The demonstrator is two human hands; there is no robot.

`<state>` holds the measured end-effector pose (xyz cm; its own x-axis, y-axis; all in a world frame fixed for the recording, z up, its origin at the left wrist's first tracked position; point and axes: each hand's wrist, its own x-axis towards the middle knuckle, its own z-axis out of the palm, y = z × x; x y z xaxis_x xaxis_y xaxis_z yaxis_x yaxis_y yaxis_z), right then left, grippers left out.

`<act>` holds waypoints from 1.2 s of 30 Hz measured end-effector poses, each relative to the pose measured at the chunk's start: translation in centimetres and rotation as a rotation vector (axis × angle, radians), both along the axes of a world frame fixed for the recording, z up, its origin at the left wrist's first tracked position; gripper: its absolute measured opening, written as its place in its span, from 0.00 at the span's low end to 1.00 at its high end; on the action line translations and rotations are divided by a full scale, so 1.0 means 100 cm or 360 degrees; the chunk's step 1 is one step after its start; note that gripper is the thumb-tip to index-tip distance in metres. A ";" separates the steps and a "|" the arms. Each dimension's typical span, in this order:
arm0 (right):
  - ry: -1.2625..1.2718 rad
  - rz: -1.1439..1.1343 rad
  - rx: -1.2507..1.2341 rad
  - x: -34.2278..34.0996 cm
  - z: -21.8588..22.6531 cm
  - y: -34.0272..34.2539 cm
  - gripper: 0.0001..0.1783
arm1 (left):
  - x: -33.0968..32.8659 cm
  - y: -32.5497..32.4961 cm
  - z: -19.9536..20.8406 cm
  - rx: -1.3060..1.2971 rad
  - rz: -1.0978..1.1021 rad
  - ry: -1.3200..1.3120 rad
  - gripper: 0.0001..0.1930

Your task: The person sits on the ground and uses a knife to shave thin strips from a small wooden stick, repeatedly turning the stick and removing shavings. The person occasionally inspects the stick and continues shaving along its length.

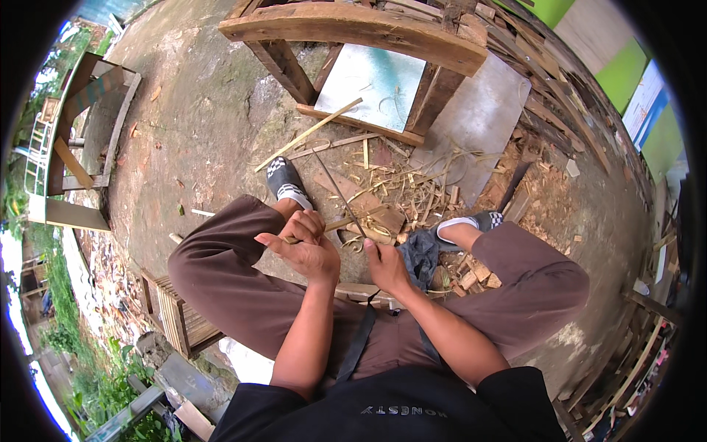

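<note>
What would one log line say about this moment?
left hand: grips bamboo strip | right hand: holds knife against strip | shavings on ground | person seated

Thin pale bamboo strip (pixel 333 225), held between knees, long dark blade (pixel 340 197) laid across it

Wooden frame (pixel 353 29) set ahead of the feet; metal sheet (pixel 372 77) laid beneath it; shavings (pixel 412 188) scattered between; bench (pixel 81 125) placed far left.
</note>
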<state>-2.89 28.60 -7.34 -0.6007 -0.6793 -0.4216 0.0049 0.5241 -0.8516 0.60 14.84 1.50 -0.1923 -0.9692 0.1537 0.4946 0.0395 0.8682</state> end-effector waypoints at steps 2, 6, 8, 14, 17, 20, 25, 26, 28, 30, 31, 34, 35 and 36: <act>0.0108 -0.0013 -0.0044 0.007 0.005 -0.001 0.31 | 0.000 -0.003 -0.002 -0.0039 -0.0013 -0.0015 0.39; 0.0059 -0.0035 -0.0051 0.012 0.014 0.001 0.31 | -0.006 0.007 -0.005 -0.0130 -0.0163 0.0040 0.39; -0.0034 -0.0081 0.0078 0.008 0.000 0.004 0.30 | 0.001 0.008 -0.009 -0.0068 -0.0099 0.0023 0.39; 0.0052 0.0027 0.0024 0.001 0.026 -0.005 0.30 | 0.000 0.001 -0.008 -0.0150 -0.0120 0.0021 0.40; 0.0015 0.0034 0.0061 0.007 0.025 0.001 0.27 | -0.003 0.008 -0.008 -0.0162 -0.0165 -0.0056 0.40; -0.0098 -0.0063 0.0306 -0.003 -0.003 0.001 0.24 | 0.001 0.005 -0.006 -0.0083 -0.0143 0.0046 0.40; 0.0003 -0.0008 0.0116 -0.003 0.012 -0.001 0.26 | -0.001 0.003 -0.006 -0.0154 -0.0147 0.0000 0.39; 0.0017 0.0006 0.0038 -0.002 0.017 -0.003 0.26 | -0.001 0.001 -0.007 -0.0179 -0.0152 0.0001 0.39; 0.0043 0.0024 -0.0111 0.000 0.027 -0.005 0.27 | -0.002 0.005 -0.008 -0.0206 -0.0173 -0.0012 0.39; 0.0035 -0.0003 -0.0092 -0.001 0.018 -0.002 0.27 | -0.004 0.008 -0.009 -0.0229 -0.0157 -0.0055 0.39; 0.0001 -0.0023 -0.0031 -0.002 0.008 0.000 0.28 | -0.006 0.007 -0.008 -0.0232 -0.0146 -0.0060 0.39; -0.0099 -0.0008 0.0295 -0.014 -0.023 0.005 0.28 | -0.005 0.008 -0.005 -0.0224 -0.0098 -0.0068 0.39; -0.0082 0.0007 0.0363 -0.015 -0.026 0.006 0.28 | -0.005 0.008 -0.005 -0.0216 -0.0077 -0.0068 0.39; -0.0062 0.0027 0.0427 -0.019 -0.025 0.004 0.28 | -0.006 0.008 -0.004 -0.0232 -0.0084 -0.0069 0.39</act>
